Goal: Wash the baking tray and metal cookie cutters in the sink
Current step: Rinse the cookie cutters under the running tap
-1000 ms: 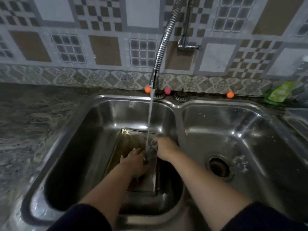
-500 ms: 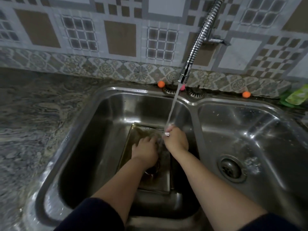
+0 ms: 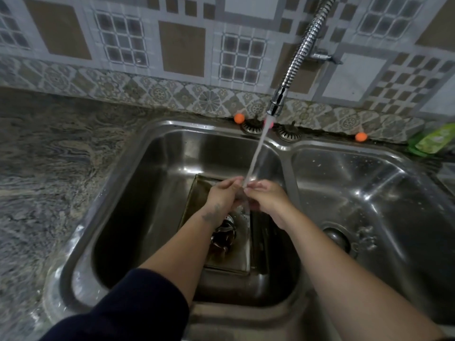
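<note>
Marbled worktop (image 3: 49, 168) surrounds your double steel sink (image 3: 138, 183). Nearest in its left basin lies the baking tray (image 3: 236, 259), flat on the bottom, a metal cookie cutter (image 3: 224, 232) resting on it. Above the tray, your left hand (image 3: 222, 195) and right hand (image 3: 267, 196) meet under the water stream (image 3: 257, 153); fingers curled together, contents unclear. Beyond the sink, the faucet hose (image 3: 299, 55) hangs before the tiled wall (image 3: 182, 45).

Baking tray (image 3: 236, 262) flat in left basin, cutters perhaps atop.
</note>
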`<state>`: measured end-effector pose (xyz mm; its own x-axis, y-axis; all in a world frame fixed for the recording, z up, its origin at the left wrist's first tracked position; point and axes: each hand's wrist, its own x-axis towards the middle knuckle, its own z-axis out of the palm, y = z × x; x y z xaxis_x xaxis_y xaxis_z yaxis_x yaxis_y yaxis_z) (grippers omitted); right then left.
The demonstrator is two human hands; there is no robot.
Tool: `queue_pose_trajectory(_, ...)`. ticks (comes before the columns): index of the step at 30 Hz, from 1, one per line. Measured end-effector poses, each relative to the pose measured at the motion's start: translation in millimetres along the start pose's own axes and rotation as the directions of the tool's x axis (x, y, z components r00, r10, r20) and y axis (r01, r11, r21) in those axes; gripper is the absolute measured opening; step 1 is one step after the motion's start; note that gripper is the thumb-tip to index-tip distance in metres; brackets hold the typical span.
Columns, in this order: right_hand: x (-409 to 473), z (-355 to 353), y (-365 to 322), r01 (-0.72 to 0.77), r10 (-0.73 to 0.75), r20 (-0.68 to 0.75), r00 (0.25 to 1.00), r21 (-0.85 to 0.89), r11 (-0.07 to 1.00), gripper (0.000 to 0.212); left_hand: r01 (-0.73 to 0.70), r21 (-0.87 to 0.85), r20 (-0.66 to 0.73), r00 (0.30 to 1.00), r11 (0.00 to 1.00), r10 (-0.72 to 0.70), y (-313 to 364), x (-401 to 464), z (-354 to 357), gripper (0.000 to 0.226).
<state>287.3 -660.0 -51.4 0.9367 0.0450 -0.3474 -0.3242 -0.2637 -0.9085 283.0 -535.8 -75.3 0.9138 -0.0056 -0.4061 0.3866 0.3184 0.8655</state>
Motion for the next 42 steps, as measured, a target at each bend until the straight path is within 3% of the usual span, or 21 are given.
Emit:
queue_pose_trajectory(5,6,5,7,-0.014,0.018,-0.036,0.999,0.091,0.996,0.015,-0.087,0.206,-0.018,0.996,0.975,0.093,-4,-2,-2,0.033)
queue_pose_trajectory(10,11,9,15,-0.172,0.187,-0.051,0.981,0.213,0.962,0.019,-0.078,0.310,-0.070,0.992,0.947,0.105,-13,-4,2,0.025)
queue_pose_trajectory(12,11,8,13,-0.179,0.188,-0.017,0.982,0.231,0.956,0.019,0.008,0.216,-0.131,0.991,0.976,0.021,-16,0,2,0.025)
queue_pose_trajectory(14,8,4,8,-0.140,0.135,0.041,0.990,0.233,0.962,0.024,0.113,0.011,-0.193,0.975,0.994,-0.109,-13,1,5,0.025)
queue_pose_trajectory(16,6,0,3,-0.043,0.036,0.090,0.995,0.075,0.996,0.038,0.152,-0.146,-0.226,0.957,0.978,-0.183,-7,0,8,0.025)
queue_pose_trajectory(19,9,1,-3,0.175,-0.153,0.098,0.983,-0.293,0.940,0.048,0.135,-0.095,-0.228,0.961,0.986,-0.154,0,-1,12,0.020)
queue_pose_trajectory(22,19,2,-5,0.227,-0.186,0.149,0.971,-0.350,0.909,0.042,0.141,-0.059,-0.256,0.955,0.988,-0.151,2,5,10,0.010)
queue_pose_trajectory(24,23,5,-8,0.173,-0.128,0.165,0.978,-0.302,0.938,0.035,0.136,-0.070,-0.232,0.961,0.988,-0.148,4,8,10,0.013)
queue_pose_trajectory(29,21,15,-17,0.010,-0.010,-0.002,1.000,0.079,0.997,0.022,0.171,-0.010,-0.179,0.969,0.985,-0.170,2,14,19,0.019)
queue_pose_trajectory(32,18,10,-20,-0.039,0.041,-0.009,0.999,0.215,0.976,0.029,0.058,0.163,-0.248,0.969,0.985,-0.016,1,10,23,0.015)
queue_pose_trajectory(34,16,-2,-19,-0.067,0.064,0.019,0.998,0.314,0.947,0.027,-0.018,0.331,-0.370,0.917,0.943,0.148,7,-3,33,0.012)
queue_pose_trajectory(36,12,-18,-17,-0.081,0.076,0.029,0.997,0.394,0.916,0.017,-0.129,0.448,-0.351,0.885,0.885,0.307,14,-15,48,0.003)
queue_pose_trajectory(39,2,-50,-16,-0.055,0.064,-0.002,0.998,0.483,0.874,0.013,-0.310,0.669,-0.106,0.860,0.675,0.500,16,-14,72,0.013)
queue_pose_trajectory(42,-3,-95,-8,-0.038,0.079,-0.059,0.995,0.516,0.856,0.023,-0.430,0.798,0.190,0.845,0.423,0.500,4,-5,96,0.025)
